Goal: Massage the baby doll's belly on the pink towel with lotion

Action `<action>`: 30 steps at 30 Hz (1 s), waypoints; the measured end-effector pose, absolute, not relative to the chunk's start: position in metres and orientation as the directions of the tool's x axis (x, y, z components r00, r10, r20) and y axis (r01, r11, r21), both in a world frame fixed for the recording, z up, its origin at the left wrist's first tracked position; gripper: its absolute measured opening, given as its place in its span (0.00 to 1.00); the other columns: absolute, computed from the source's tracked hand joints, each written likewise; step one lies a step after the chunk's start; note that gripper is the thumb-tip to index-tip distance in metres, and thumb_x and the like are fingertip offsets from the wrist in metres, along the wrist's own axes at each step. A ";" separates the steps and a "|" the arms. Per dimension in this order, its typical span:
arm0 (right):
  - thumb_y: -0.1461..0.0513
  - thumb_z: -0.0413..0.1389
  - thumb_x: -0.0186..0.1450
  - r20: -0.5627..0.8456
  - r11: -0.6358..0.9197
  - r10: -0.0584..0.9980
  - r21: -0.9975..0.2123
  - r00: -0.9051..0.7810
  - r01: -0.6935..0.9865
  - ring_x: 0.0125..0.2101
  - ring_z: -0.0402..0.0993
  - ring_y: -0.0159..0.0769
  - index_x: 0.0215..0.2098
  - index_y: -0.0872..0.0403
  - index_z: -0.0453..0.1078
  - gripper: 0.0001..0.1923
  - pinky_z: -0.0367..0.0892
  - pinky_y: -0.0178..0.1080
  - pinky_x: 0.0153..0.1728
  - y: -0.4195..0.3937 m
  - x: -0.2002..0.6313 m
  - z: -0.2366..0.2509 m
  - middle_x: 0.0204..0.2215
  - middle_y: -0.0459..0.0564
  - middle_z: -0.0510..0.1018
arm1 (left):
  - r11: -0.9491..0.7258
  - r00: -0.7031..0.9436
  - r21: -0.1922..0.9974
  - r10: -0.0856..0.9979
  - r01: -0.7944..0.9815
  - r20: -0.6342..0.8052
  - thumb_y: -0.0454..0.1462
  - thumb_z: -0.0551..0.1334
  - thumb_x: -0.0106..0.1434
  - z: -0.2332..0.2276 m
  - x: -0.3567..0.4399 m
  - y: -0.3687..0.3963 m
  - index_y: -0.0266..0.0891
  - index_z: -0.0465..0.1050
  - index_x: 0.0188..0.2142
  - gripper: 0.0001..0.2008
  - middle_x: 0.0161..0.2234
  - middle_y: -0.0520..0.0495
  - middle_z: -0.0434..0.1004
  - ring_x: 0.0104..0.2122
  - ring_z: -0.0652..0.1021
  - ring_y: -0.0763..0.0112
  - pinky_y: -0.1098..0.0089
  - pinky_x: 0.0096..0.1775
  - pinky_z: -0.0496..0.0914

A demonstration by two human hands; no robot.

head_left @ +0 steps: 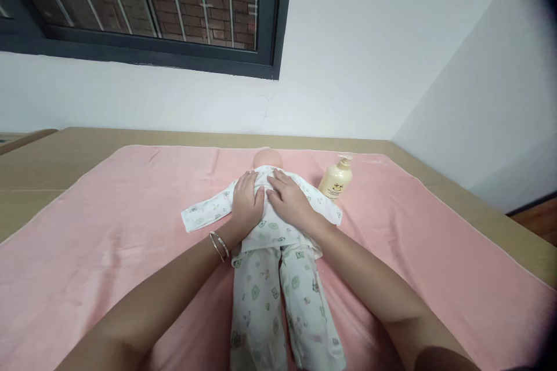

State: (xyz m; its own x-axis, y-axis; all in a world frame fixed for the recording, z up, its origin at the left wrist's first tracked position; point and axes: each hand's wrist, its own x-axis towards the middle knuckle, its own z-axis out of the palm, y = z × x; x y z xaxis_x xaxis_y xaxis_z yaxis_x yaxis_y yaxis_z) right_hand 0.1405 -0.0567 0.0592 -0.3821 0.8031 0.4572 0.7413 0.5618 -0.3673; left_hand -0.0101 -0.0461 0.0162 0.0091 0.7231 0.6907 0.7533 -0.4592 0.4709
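A baby doll (268,157) in white printed pyjamas (265,290) lies lengthwise on a pink towel (108,243), head away from me and legs towards me. My left hand (246,202) rests flat on the left side of the doll's torso, fingers spread, with bangles on the wrist. Beside it, my right hand (289,200) lies flat on the right side of the torso, fingers pointing at the head. Both palms press on the cloth and neither grips anything. The doll's sleeves stretch out to either side.
A cream pump bottle (335,178) lies tilted on the towel just right of the doll's shoulder. The towel covers a tan table (52,156) set against a white wall, with a barred window (143,6) above. The table's right edge runs close to a side wall.
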 end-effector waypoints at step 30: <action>0.48 0.43 0.69 -0.060 0.541 0.815 -0.278 -0.577 0.794 0.67 0.39 0.51 0.68 0.49 0.48 0.33 0.32 0.60 0.63 -0.086 0.209 0.140 0.67 0.53 0.50 | -0.411 0.034 0.569 0.830 0.712 0.556 0.41 0.50 0.65 0.028 -0.015 -0.040 0.34 0.68 0.54 0.22 0.57 0.38 0.69 0.59 0.66 0.57 0.55 0.62 0.57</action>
State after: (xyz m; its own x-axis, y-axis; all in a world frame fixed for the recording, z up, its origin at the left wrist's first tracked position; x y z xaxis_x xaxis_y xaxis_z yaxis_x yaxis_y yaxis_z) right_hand 0.2092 -0.0858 0.1400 -0.5766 0.8148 -0.0603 0.7938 0.5411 -0.2776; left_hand -0.0153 -0.0402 0.0278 0.0341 0.8302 0.5564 0.7123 -0.4107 0.5692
